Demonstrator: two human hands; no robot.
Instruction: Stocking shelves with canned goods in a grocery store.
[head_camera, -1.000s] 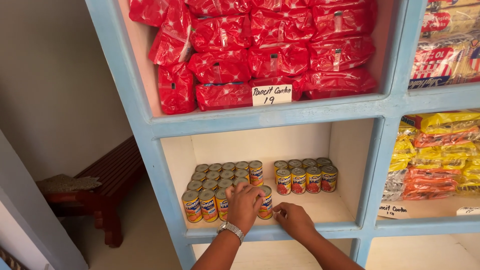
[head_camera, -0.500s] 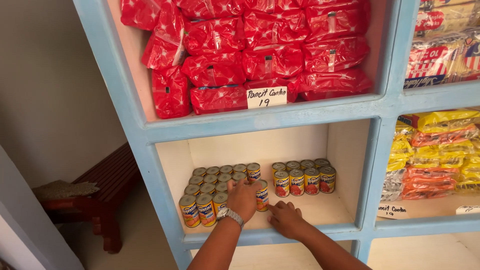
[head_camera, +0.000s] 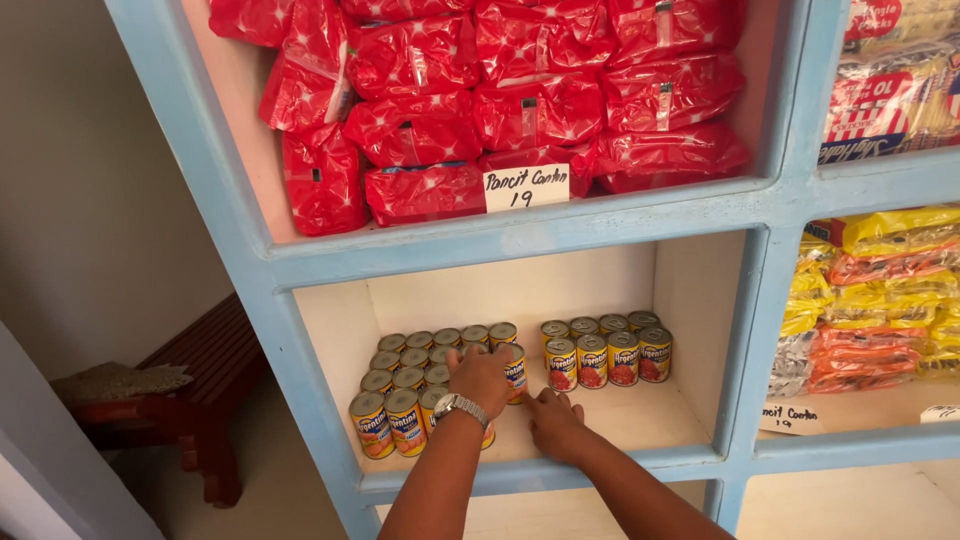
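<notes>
**Lining up cans in the lower shelf cubby**

Looking down from the head camera, I see both hands inside the lower cubby of the blue shelf unit (head_camera: 520, 235). As I judge it, the arranging is well along — the left block of yellow-labelled cans (head_camera: 405, 385) stands in tidy rows from the back wall to the front edge, and a second, smaller block of red-labelled cans (head_camera: 605, 355) sits toward the back right corner, apart from the first. What looks left is the seam between them: one can (head_camera: 516, 372) stands at the right edge of the left block, a little out of line, and the shelf floor in front of the right block is bare.

The left hand (head_camera: 482, 378), with a metal wristwatch (head_camera: 459, 406), rests on top of the cans at that right edge; its fingers (head_camera: 470, 355) are curled over the can tops, and I cannot tell whether they actually grip one. The right hand (head_camera: 555, 425) lies flat on the shelf floor near the front edge — fingers (head_camera: 545, 402) stretched out, holding nothing, tips just beside that stray can.

Above, red packets (head_camera: 520, 90) fill the upper cubby behind a handwritten price card (head_camera: 526, 186).
</notes>
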